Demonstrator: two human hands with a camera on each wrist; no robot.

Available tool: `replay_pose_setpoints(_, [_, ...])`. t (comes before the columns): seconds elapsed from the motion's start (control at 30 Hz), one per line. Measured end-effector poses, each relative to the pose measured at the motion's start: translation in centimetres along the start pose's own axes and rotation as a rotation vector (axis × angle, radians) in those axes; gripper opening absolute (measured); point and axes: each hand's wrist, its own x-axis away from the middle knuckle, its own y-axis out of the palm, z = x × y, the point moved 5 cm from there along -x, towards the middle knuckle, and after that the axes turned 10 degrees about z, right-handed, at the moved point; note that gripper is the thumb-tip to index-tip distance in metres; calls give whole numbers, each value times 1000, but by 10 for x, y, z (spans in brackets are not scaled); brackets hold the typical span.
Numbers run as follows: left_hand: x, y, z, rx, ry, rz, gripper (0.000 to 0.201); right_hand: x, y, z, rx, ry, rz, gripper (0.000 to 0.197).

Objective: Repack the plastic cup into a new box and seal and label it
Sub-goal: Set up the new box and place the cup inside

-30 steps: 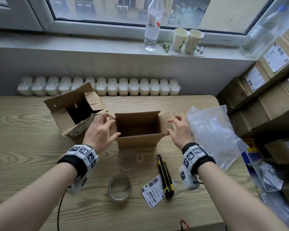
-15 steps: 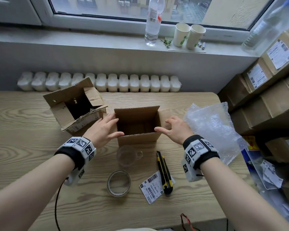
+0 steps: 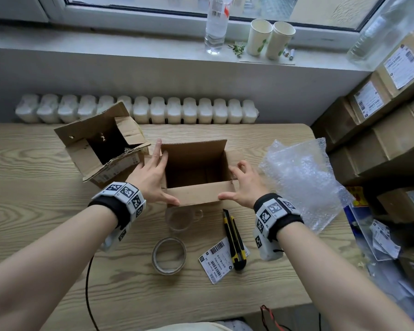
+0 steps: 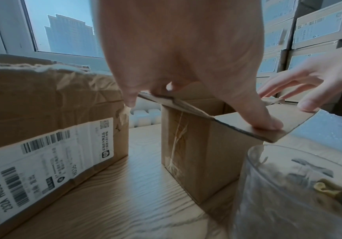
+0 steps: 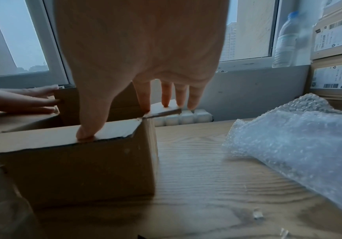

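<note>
The new cardboard box (image 3: pixel 196 194) stands open-topped at the table's middle, empty inside. My left hand (image 3: pixel 153 177) lies along its left flap with fingers straight; its thumb (image 4: pixel 268 124) presses the near flap (image 4: pixel 247 127). My right hand (image 3: pixel 244 185) mirrors it: fingers (image 5: pixel 166 101) press the right flap, and the thumb (image 5: pixel 86 134) rests on the near flap. Neither hand grips anything. The clear plastic cup (image 3: pixel 181 217) stands just in front of the box, near my left wrist (image 4: pixel 288 186). A tape roll (image 3: pixel 169 255) and a shipping label (image 3: pixel 215 259) lie nearer me.
The old torn box (image 3: pixel 103 149) lies open to the left, close beside the new one. Bubble wrap (image 3: pixel 301 182) is heaped to the right. A yellow utility knife (image 3: pixel 233 240) lies beside the label. Stacked labelled cartons (image 3: pixel 380 115) line the right side; a radiator (image 3: pixel 139 111) runs behind the table.
Both hands have come down from the side flaps toward me, and both thumbs now press the near flap. The box and cup have stayed in place.
</note>
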Motion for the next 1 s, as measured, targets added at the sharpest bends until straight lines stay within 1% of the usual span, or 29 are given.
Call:
replay_pose_setpoints(0.17, [-14, -4, 2, -28, 20, 18, 150, -4, 3, -2, 29, 12, 33, 92])
replay_pose_setpoints(0.33, [-29, -13, 5, -178, 44, 14, 147, -14, 5, -2, 10, 39, 55, 93])
replay_pose_setpoints(0.43, [-39, -12, 3, -269, 20, -17, 153, -18, 5, -3, 2, 41, 74, 93])
replay_pose_setpoints(0.5, [-44, -10, 2, -275, 4, -50, 156, -18, 6, -3, 10, 36, 89, 92])
replay_pose_setpoints(0.63, [-48, -6, -1, -288, -16, -122, 155, -17, 9, -2, 53, 8, 125, 90])
replay_pose_setpoints(0.77, [-48, -6, -2, -282, -18, -107, 150, -15, 7, -3, 98, -8, 148, 90])
replay_pose_setpoints(0.87, [-46, -7, -2, -285, -6, -79, 145, -14, 5, -6, 124, -20, 156, 85])
replay_pose_setpoints(1.0, [-39, -5, -1, -239, -12, -50, 140, -8, 3, -21, 175, -109, 159, 68])
